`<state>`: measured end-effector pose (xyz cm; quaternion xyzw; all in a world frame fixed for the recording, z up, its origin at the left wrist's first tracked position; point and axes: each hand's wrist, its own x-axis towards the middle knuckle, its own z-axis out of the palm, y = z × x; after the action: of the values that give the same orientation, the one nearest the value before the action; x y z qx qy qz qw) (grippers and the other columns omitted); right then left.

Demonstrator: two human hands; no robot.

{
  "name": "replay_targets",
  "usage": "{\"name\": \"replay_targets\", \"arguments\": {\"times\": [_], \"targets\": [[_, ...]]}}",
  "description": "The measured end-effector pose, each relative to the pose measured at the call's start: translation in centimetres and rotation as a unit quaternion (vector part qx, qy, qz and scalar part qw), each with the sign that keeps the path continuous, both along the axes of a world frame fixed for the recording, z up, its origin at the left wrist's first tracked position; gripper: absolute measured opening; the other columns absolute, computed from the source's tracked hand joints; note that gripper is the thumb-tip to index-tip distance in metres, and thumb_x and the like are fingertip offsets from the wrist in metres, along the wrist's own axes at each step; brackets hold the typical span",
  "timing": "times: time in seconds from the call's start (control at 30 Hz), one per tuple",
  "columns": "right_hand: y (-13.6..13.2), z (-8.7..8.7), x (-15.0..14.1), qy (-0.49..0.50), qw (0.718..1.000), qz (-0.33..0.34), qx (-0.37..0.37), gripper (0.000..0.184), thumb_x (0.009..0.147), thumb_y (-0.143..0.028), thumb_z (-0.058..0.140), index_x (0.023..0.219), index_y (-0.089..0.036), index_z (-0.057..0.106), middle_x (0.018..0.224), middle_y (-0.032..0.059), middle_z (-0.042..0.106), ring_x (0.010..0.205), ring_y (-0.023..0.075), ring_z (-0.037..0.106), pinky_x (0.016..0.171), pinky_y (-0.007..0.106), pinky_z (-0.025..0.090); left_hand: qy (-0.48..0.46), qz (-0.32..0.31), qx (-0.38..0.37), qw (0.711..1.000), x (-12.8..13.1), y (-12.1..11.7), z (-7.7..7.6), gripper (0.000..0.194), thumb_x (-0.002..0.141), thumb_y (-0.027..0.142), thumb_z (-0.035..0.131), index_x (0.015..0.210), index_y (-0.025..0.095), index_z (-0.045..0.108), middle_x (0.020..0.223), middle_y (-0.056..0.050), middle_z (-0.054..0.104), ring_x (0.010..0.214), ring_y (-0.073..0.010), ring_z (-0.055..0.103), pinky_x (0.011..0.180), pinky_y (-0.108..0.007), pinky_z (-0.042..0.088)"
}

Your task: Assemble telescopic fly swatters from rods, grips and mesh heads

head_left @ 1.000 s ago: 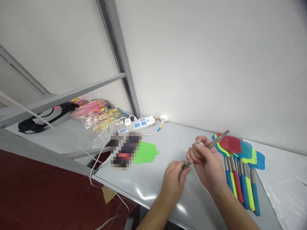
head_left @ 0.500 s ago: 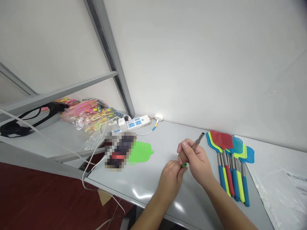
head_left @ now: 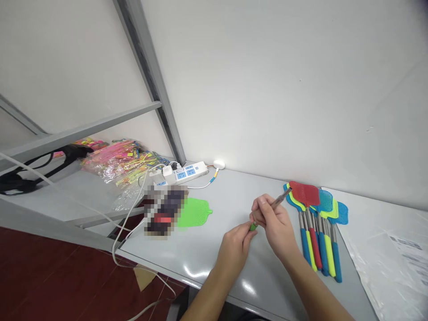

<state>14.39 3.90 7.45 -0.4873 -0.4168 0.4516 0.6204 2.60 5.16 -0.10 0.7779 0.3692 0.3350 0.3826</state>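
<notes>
My left hand (head_left: 233, 247) is closed around the green grip of a fly swatter handle (head_left: 281, 199), low over the table. My right hand (head_left: 274, 223) is wrapped round the metal shaft of that same handle, whose open tube end points up and to the right. Most of the green grip is hidden inside my left fingers. A loose green fly swatter head (head_left: 197, 212) lies flat to the left, with a short stub facing my hands. To the right lies a pile of fly swatters (head_left: 304, 194) with red, blue and yellow heads and coloured grips.
A white power strip (head_left: 190, 173) with plugs and cables runs along the back left. A pixelated patch covers something beside the green head. Bagged colourful items (head_left: 117, 158) sit on a shelf at left. A white plastic bag (head_left: 384, 249) lies at far right.
The metal shaft has tipped lower towards the right, and more of the green grip's end shows between my hands. The view has shifted slightly.
</notes>
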Motion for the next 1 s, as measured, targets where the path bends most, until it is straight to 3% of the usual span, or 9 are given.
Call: {"name": "replay_targets", "arguments": {"times": [0.13, 0.2, 0.27, 0.4, 0.53, 0.67, 0.83, 1.0], "targets": [[-0.5, -0.5, -0.4, -0.133, 0.988, 0.046, -0.061, 0.025, 0.092, -0.043, 0.05, 0.091, -0.022, 0.063, 0.073, -0.0019, 0.051, 0.072, 0.0137, 0.05, 0.068, 0.026, 0.04, 0.002, 0.014, 0.008, 1.0, -0.2, -0.1, -0.1, 0.02, 0.094, 0.018, 0.042, 0.09, 0.019, 0.062, 0.083, -0.002, 0.069, 0.072, -0.0159, 0.062, 0.064, -0.025, 0.044], [-0.8, -0.4, -0.6, -0.148, 0.987, 0.026, -0.055, 0.023, 0.089, -0.041, 0.056, 0.104, -0.024, 0.062, 0.088, 0.0001, 0.057, 0.085, 0.0156, 0.054, 0.078, 0.028, 0.042, 0.0, 0.017, 0.01, 1.0, -0.2, -0.2, -0.1, 0.02, 0.094, 0.018, 0.043, 0.091, 0.019, 0.062, 0.085, -0.003, 0.069, 0.073, -0.016, 0.062, 0.064, -0.025, 0.044], [-1.0, -0.1, -0.7, -0.118, 0.992, -0.007, -0.039, 0.027, 0.086, -0.041, 0.059, 0.108, -0.025, 0.06, 0.089, -0.0002, 0.057, 0.085, 0.0158, 0.055, 0.078, 0.028, 0.043, 0.0, 0.015, 0.014, 1.0, -0.2, -0.3, -0.1, 0.019, 0.093, 0.019, 0.044, 0.092, 0.019, 0.062, 0.086, -0.003, 0.069, 0.074, -0.0164, 0.062, 0.066, -0.026, 0.045], [-1.1, 0.3, -1.0, -0.085, 0.995, -0.05, -0.025, 0.028, 0.088, -0.048, 0.056, 0.085, -0.021, 0.063, 0.069, -0.0022, 0.051, 0.07, 0.0142, 0.051, 0.065, 0.025, 0.041, 0.006, 0.003, 0.022, 1.0, 0.1, -0.6, 0.0, 0.016, 0.093, 0.019, 0.046, 0.092, 0.02, 0.062, 0.086, -0.003, 0.069, 0.076, -0.017, 0.062, 0.068, -0.026, 0.045], [-0.8, -0.2, -1.3, -0.057, 0.996, -0.061, -0.009, 0.04, 0.091, -0.051, 0.049, 0.065, -0.02, 0.052, 0.055, -0.0054, 0.036, 0.057, 0.0116, 0.039, 0.056, 0.025, 0.034, 0.02, -0.003, 0.023, 1.0, 0.2, -0.8, 0.0, 0.015, 0.091, 0.018, 0.047, 0.088, 0.019, 0.061, 0.082, -0.003, 0.067, 0.072, -0.0167, 0.06, 0.065, -0.026, 0.043], [-0.7, -1.2, -1.3, -0.074, 0.994, -0.078, 0.001, 0.043, 0.093, -0.051, 0.044, 0.063, -0.021, 0.041, 0.058, -0.0047, 0.037, 0.057, 0.0117, 0.037, 0.055, 0.026, 0.031, 0.036, -0.008, 0.017, 0.999, 0.1, -0.6, 0.0, 0.017, 0.09, 0.016, 0.047, 0.081, 0.02, 0.06, 0.073, -0.001, 0.064, 0.064, -0.0151, 0.057, 0.06, -0.025, 0.04], [-0.8, -2.1, -1.1, -0.112, 0.992, -0.056, -0.022, 0.042, 0.095, -0.052, 0.039, 0.065, -0.021, 0.039, 0.065, -0.0024, 0.043, 0.061, 0.0123, 0.037, 0.056, 0.026, 0.031, 0.049, -0.014, 0.003, 0.999, -0.1, -0.4, 0.1, 0.019, 0.089, 0.015, 0.046, 0.077, 0.021, 0.059, 0.069, 0.001, 0.064, 0.06, -0.0141, 0.055, 0.057, -0.024, 0.038], [-0.7, -2.8, -1.2, -0.135, 0.99, -0.023, -0.03, 0.04, 0.096, -0.048, 0.038, 0.066, -0.021, 0.038, 0.065, -0.0033, 0.037, 0.06, 0.0117, 0.034, 0.054, 0.025, 0.028, 0.053, -0.006, -0.016, 0.998, -0.3, -0.5, 0.2, 0.02, 0.087, 0.013, 0.045, 0.073, 0.02, 0.057, 0.066, 0.001, 0.062, 0.058, -0.0132, 0.054, 0.055, -0.022, 0.036]]}}
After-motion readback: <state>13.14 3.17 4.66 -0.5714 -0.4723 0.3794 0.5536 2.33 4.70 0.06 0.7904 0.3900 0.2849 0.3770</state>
